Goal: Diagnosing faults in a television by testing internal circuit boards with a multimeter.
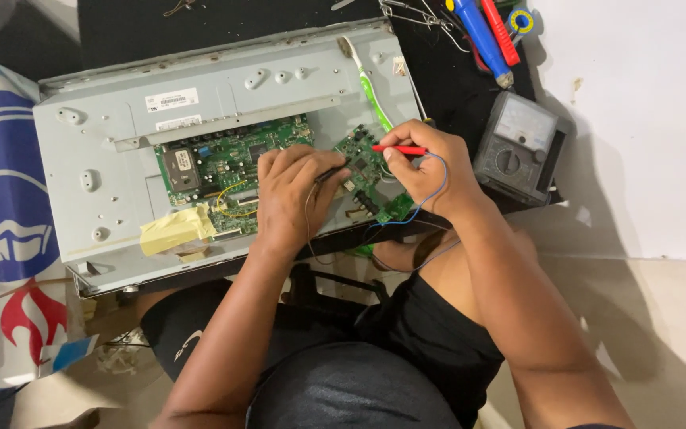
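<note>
A grey metal chassis (105, 151) lies in front of me with a large green circuit board (224, 163) and a smaller green board (363, 155) mounted on it. My left hand (291, 195) holds a black test probe (331, 172), its tip touching the small board. A red test probe (398, 149) is gripped in my right hand (422, 167), pointing left onto the same board. Thin blue and dark leads (430, 199) trail from the probes below my right wrist.
An analog multimeter (522, 147) in a dark case sits right of the chassis. A green and white toothbrush (367, 79) lies on the chassis. Blue and red tools (486, 32) rest at the top. Yellow masking tape (175, 229) covers a part near the big board.
</note>
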